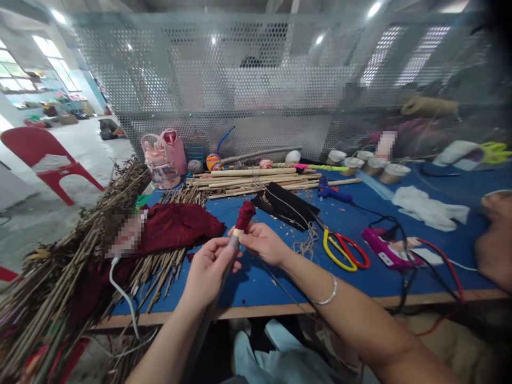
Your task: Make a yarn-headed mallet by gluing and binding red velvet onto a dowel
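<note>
In front of me a stick (234,243), grey below with a short pale section, points up and away. Dark red cloth (245,213) is bunched around its top end. My left hand (210,266) is closed around the grey part, thumb along it. My right hand (264,242) pinches at the pale section, just under the cloth's lower edge; its fingertips are partly hidden. A larger piece of dark red cloth (180,228) lies left of my hands. To the right are scissors (340,250) with yellow and red handles, and a blue glue gun (333,193) lies behind them.
Thin branches (60,272) pile up at the left edge. Pale sticks (256,181), black fabric (286,205) and a pink jug (162,160) stand or lie farther back. A magenta power strip (388,250) trails cables on the right, near another person's arm (496,242). Perforated metal (240,80) closes off the back.
</note>
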### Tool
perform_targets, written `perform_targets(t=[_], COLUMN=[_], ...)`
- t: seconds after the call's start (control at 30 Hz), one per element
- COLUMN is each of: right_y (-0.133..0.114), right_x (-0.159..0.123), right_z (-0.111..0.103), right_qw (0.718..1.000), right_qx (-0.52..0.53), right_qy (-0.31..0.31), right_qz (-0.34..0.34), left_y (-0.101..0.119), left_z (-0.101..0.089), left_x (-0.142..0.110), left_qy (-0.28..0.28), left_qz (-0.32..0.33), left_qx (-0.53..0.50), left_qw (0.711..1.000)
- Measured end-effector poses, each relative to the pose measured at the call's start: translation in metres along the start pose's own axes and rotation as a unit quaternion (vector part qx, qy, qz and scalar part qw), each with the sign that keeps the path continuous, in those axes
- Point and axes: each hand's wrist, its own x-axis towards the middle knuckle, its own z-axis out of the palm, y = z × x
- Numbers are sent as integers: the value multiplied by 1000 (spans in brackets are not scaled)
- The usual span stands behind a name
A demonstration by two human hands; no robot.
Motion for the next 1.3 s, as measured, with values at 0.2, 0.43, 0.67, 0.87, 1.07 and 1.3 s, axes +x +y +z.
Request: perform_targets(t=[0.2,0.43,0.67,0.87,1.07,1.3], right_y=[3,-7,1,4,-2,1], right_x=[3,4,3,4,3,3], right_z=[4,-2,-2,-1,2,2], right_qw=[999,998,999,998,999,1000], right_qx=[-17,-62,14,43,0,-11], right_qy=[40,27,30,26,29,25], right_qz=[1,4,21,38,30,7], left_y=[-13,-12,-7,-9,-8,-16], left_z=[2,-1,-1,-5,-7,-15], left_x=[1,1,5,9,14,28], left_qy=[70,72,-1,8,87,138], left_qz=[110,114,37,2,32,-7], left_qx=[131,143,18,-21,15,-34], left_qw=[983,981,999,1000,996,990])
